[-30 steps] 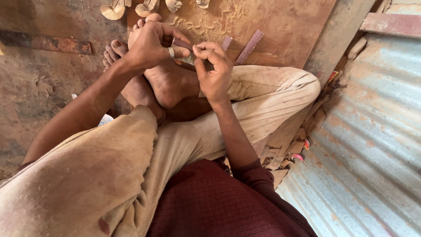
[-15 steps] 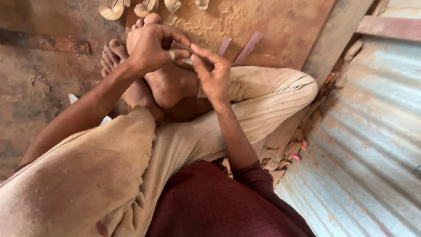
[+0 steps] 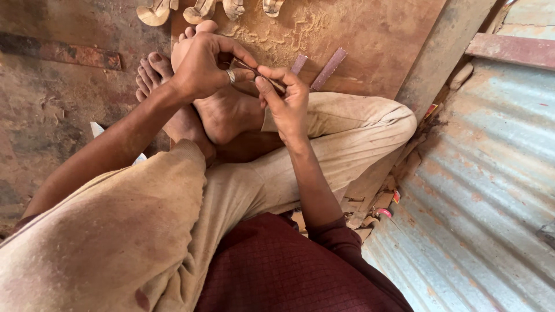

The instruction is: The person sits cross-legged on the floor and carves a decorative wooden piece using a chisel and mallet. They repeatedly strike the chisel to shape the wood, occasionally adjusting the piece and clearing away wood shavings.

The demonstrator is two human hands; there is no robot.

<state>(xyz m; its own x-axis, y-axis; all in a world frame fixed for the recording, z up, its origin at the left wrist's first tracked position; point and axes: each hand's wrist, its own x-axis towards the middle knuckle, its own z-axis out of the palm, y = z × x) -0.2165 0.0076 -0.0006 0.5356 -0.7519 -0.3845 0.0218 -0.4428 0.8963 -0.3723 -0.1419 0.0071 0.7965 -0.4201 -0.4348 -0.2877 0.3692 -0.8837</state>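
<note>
Pinching a thin dark strip (image 3: pixel 254 70) between them, both hands met above the bare feet (image 3: pixel 222 112). The left hand (image 3: pixel 205 66), a ring (image 3: pixel 230 76) on one finger, had its fingers curled and its fingertips clamped on the strip's left end. The right hand (image 3: pixel 286 98) gripped the other end between thumb and forefinger. What the strip was made of could not be told.

Under the hands lay crossed legs in dusty beige trousers (image 3: pixel 341 144). Two flat purple-brown sticks (image 3: pixel 328 69) lay on the sawdust-strewn board (image 3: pixel 376 34) just beyond. Carved wooden pieces (image 3: pixel 196 10) sat in a row at the board's far edge. Corrugated metal sheet (image 3: pixel 480 190) ran along the right.
</note>
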